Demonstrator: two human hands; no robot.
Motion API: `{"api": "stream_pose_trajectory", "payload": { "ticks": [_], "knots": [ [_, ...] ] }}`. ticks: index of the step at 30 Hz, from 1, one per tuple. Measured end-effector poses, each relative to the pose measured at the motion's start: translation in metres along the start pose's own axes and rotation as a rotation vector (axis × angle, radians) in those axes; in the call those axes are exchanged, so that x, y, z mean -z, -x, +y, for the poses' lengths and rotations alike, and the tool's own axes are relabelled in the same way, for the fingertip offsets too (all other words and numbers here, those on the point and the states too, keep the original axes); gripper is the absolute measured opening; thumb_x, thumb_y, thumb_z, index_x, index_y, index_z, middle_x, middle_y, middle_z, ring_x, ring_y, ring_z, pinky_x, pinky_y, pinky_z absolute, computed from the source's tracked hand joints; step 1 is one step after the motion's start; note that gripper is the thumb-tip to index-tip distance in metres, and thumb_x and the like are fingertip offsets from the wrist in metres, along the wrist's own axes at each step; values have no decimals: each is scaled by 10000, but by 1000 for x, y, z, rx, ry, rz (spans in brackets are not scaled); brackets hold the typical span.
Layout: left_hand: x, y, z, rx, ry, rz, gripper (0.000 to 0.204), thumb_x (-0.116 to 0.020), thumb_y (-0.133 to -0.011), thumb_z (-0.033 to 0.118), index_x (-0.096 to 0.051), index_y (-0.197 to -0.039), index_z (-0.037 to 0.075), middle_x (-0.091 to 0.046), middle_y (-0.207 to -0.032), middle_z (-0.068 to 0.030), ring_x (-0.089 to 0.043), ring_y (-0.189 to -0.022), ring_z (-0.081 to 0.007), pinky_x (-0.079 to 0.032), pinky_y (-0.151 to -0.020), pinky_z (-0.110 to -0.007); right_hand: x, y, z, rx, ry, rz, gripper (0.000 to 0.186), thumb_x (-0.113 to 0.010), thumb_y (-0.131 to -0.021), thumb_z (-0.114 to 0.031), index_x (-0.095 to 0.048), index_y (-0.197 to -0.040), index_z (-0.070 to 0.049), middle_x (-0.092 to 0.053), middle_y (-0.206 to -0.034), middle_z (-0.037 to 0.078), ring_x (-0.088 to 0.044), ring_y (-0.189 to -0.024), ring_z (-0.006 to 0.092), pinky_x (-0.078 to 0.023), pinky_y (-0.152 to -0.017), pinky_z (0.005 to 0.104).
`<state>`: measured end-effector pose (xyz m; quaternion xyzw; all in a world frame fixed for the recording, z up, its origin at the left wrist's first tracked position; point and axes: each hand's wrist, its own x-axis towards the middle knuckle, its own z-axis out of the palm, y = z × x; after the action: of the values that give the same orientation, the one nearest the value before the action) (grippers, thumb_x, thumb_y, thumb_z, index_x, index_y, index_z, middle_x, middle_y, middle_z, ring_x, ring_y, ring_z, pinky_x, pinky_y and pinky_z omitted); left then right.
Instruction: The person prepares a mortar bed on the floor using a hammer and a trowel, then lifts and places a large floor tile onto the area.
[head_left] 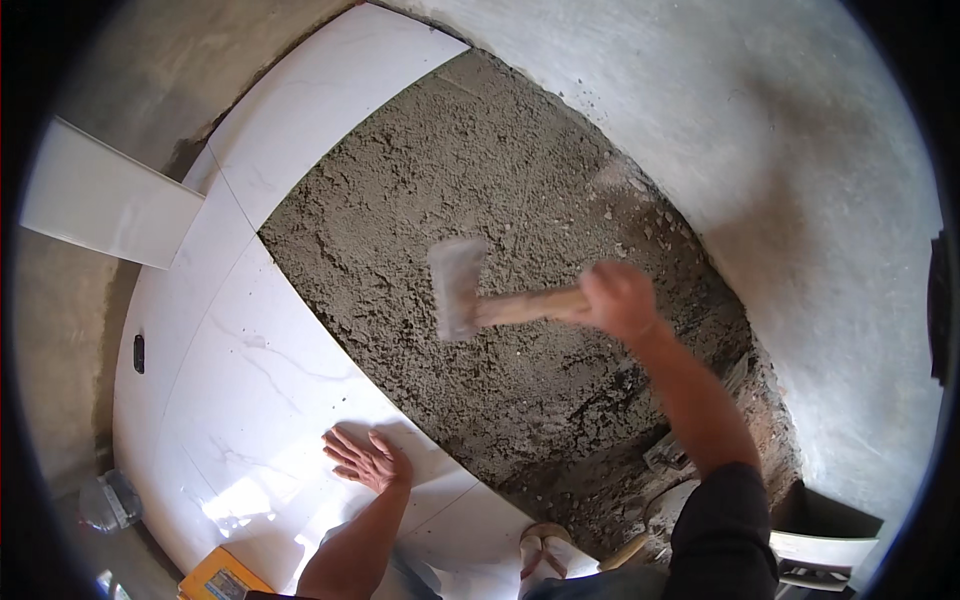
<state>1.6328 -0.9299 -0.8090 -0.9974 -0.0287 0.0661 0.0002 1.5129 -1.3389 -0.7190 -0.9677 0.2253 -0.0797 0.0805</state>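
My right hand (614,297) grips the wooden handle of a pale rubber mallet (457,287), its head slightly blurred over a bed of grey, coarse mortar (380,180). My left hand (370,458) rests palm down with fingers spread on the white marble-veined floor tiles (240,370), close to their edge along the mortar. The tiles run along the left and top left of the mortar bed.
Concrete walls (780,150) enclose the floor. A white panel (108,190) juts in at the left, near a dark oblong object (139,353). A plastic jug (108,500) and yellow box (222,578) lie lower left. A trowel-like tool (668,450) and bucket (825,525) are lower right.
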Motion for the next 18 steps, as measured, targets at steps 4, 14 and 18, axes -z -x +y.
{"api": "stream_pose_trajectory", "payload": {
  "ticks": [4,14,18],
  "knots": [
    [1,1,17,-21,107,22,751,-216,-898,585,-91,-1464,108,-20,-1532,-105,7,-1409,-312,7,-1095,-548,8,-10,86,-605,81,0,609,-663,-703,-607,-583,-822,-15,-636,-746,175,-635,-727,365,-511,-611,423],
    [4,-1,2,-5,72,18,762,-242,-892,582,-93,-1463,100,-18,-1532,-105,13,-1408,-315,16,-1095,-543,4,-37,27,2,-35,-42,577,-630,-726,-618,-596,-763,-43,-630,-669,132,-634,-588,286,-522,-534,383],
    [-2,1,12,-19,67,-3,759,-242,-893,581,-97,-1462,101,-21,-1532,-105,10,-1408,-312,14,-1095,-541,21,-28,97,-733,230,-16,632,-581,-743,-660,-603,-808,-31,-653,-743,172,-656,-685,334,-531,-546,380]
  ]
}}
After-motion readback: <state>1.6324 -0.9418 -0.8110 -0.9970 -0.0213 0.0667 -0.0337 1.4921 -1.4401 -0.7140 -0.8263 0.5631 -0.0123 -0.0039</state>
